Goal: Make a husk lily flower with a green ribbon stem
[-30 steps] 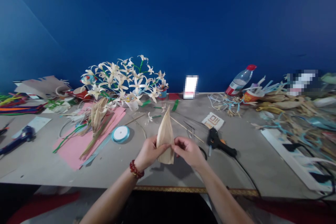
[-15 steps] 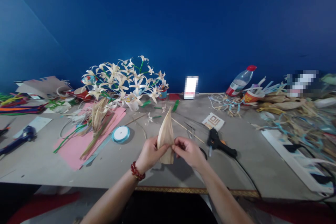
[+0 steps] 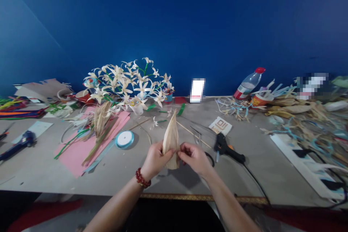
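A pale dried corn husk stands with its pointed tip up, above the grey table. My left hand grips it from the left, thumb pressed across its front and the other fingers behind. At its right edge, my right hand pinches with thumb and forefinger closed; the other fingers are curled. Scissors lie partly hidden behind my right hand, with only a dark handle loop clear. To the right rests a black glue gun. A roll of light-blue ribbon lies left of my left hand.
White husk flowers on green stems stand at the back. Pink paper with a husk bundle lies left, beyond it a blue glue gun. On the right are a power strip, a tilted bottle and heaped husks.
Almost nothing differs. The husk and both hands keep nearly the same place, with my right fingers shifted very slightly at its edge; the whole view has moved a little.
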Demonstrator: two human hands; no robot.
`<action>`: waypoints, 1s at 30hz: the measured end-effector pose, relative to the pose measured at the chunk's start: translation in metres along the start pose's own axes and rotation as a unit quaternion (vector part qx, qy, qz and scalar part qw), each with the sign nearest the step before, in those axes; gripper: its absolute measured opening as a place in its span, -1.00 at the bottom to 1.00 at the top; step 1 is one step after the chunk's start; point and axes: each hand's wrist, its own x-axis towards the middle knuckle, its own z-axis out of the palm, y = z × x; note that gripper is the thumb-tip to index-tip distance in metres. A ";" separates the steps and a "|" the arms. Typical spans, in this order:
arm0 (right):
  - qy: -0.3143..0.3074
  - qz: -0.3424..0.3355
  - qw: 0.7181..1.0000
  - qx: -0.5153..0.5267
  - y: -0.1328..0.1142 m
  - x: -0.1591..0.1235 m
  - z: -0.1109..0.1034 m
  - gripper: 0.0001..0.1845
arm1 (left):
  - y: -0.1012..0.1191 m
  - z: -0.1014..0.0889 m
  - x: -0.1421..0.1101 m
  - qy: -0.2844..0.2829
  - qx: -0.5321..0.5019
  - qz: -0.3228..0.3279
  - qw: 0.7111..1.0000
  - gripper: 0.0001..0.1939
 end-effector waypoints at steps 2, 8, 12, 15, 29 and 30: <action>0.002 0.000 1.000 0.003 0.000 -0.001 0.000 -0.85 | 0.002 0.000 0.000 0.001 0.001 0.001 1.000 -0.79; -0.001 0.001 1.000 0.017 -0.002 -0.001 0.001 -0.83 | 0.001 0.000 0.000 -0.009 -0.039 -0.023 0.999 -0.75; 0.001 0.005 1.000 0.025 -0.003 -0.001 0.001 -0.81 | -0.003 0.000 0.001 -0.009 -0.071 -0.040 0.997 -0.70; 0.014 0.010 1.000 0.027 -0.003 -0.002 -0.001 -0.80 | -0.003 -0.002 0.001 -0.022 -0.134 -0.060 0.989 -0.61; 0.015 0.032 0.999 0.040 -0.011 -0.010 -0.005 -0.77 | -0.006 -0.014 0.003 0.019 -0.255 -0.090 0.962 -0.61; 0.004 0.026 0.999 0.043 -0.013 -0.011 -0.005 -0.77 | -0.004 -0.015 0.003 0.025 -0.254 -0.090 0.963 -0.61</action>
